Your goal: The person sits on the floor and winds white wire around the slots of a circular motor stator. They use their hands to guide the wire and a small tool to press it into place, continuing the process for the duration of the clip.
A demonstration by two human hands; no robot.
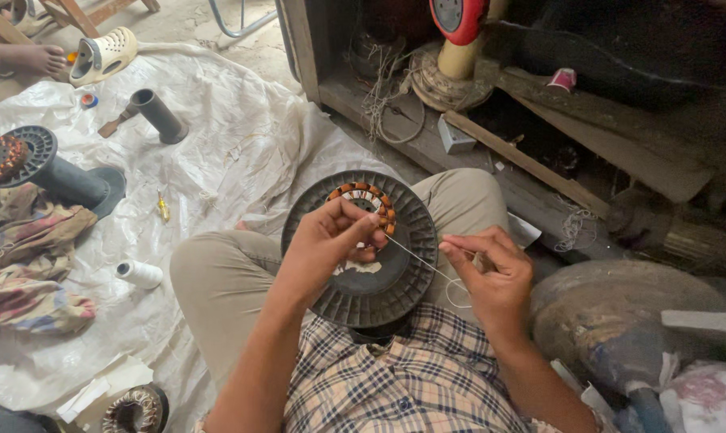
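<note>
head view: left hand pinches the copper coil on the black fan housing; right hand grip closed on thread, stretched rightward from the coil.

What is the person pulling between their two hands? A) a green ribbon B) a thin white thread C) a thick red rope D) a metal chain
B: a thin white thread stretches from the copper coil on the black ribbed disc, where the left hand rests, across to the pinched fingers of the right hand.
</note>
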